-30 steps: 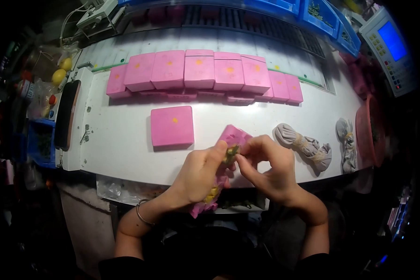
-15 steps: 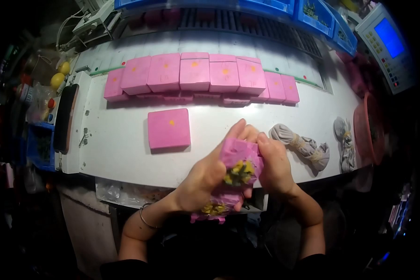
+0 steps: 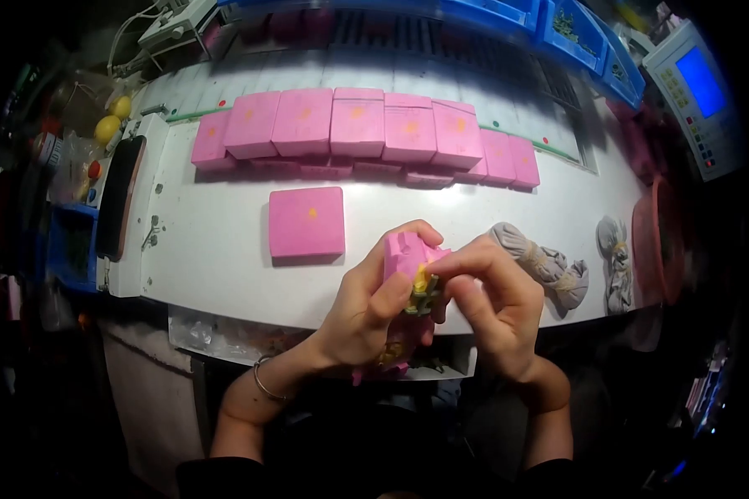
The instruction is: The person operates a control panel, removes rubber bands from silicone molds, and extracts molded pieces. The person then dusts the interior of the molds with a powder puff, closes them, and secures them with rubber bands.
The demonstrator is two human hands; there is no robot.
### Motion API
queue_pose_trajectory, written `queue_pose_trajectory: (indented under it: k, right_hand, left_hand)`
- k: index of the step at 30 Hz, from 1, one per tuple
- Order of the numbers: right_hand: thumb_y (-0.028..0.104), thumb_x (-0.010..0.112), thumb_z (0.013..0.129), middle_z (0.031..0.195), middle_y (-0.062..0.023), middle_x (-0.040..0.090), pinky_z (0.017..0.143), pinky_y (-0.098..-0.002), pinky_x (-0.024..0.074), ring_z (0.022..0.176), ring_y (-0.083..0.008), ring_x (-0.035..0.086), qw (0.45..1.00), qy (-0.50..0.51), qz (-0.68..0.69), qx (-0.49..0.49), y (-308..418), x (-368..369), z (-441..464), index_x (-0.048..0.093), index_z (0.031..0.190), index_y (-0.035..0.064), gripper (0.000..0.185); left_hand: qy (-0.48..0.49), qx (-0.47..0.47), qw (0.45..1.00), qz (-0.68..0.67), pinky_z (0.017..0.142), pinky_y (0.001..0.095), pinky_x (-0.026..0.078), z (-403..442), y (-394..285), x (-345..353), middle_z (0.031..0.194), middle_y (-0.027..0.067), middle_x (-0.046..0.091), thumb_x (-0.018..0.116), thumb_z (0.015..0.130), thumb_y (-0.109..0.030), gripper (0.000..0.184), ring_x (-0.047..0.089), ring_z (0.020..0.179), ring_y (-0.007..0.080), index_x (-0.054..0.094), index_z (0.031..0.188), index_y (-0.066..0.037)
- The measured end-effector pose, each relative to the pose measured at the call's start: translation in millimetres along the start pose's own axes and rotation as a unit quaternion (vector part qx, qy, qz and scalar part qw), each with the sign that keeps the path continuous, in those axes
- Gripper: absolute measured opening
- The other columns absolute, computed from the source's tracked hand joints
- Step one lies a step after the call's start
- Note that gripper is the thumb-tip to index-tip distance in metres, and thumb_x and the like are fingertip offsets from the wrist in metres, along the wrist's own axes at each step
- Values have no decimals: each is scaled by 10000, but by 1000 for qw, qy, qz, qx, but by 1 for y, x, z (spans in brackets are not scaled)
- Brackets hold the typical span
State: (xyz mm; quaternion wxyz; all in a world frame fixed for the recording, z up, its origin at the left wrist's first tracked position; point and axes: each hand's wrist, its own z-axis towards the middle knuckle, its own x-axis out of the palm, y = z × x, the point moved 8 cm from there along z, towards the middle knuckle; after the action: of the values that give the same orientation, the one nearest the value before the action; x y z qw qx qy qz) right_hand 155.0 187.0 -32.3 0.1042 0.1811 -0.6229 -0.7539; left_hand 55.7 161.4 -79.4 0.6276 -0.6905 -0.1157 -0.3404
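Note:
My left hand (image 3: pixel 362 303) is closed round a pink piece (image 3: pixel 401 254) with yellow and dark green parts (image 3: pixel 423 293) on its near side. Touching the yellow part with bent fingers is my right hand (image 3: pixel 499 303); whether it grips anything is too small to tell. Below my left hand hangs more pink material (image 3: pixel 399 353) with yellow in it. A pink block (image 3: pixel 306 223) with a yellow mark lies on the white table (image 3: pixel 216 249), left of my hands.
Behind stands a row of pink blocks (image 3: pixel 356 125). Two tied grey cloth bundles (image 3: pixel 541 264) (image 3: pixel 616 262) and a red bowl (image 3: pixel 659 237) lie right. A phone (image 3: pixel 123 200) is left. Blue bins (image 3: pixel 574 37) and a screen device (image 3: pixel 699 83) stand at the back right.
The pink piece has tilted, so its yellow and green side shows less than half a second ago. My right hand has moved from gripping its side to touching its front with the fingertips.

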Motion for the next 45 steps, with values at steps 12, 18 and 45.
queue_pose_trajectory:
  k: [12, 18, 45]
  right_hand:
    - [45, 666, 812, 758, -10, 606, 598, -188, 353, 645, -33, 483, 978, 47, 135, 152, -16, 5, 3, 606, 825, 17, 67]
    - [-17, 619, 831, 769, -44, 597, 679, -221, 454, 643, -77, 558, 971, 48, 188, 138, -14, 7, 0, 565, 850, -12, 58]
    - [-88, 664, 779, 790, -104, 609, 599, -207, 409, 663, -95, 526, 990, 14, 138, -4, 24, -7, -19, 545, 933, -52, 198]
  left_hand:
    - [-44, -3, 993, 106, 580, 253, 485, 0, -5, -5, 847, 110, 584, 289, 960, -440, 510, 575, 685, 133, 407, 1184, 3]
    - [-67, -43, 995, 60, 573, 258, 489, 2, 1, -7, 824, 114, 589, 236, 966, -423, 510, 583, 684, 142, 432, 1161, 6]
    - [-45, 64, 963, 256, 781, 278, 472, -30, -42, 5, 927, 125, 606, 698, 728, -67, 321, 597, 854, 179, 643, 1023, 49]
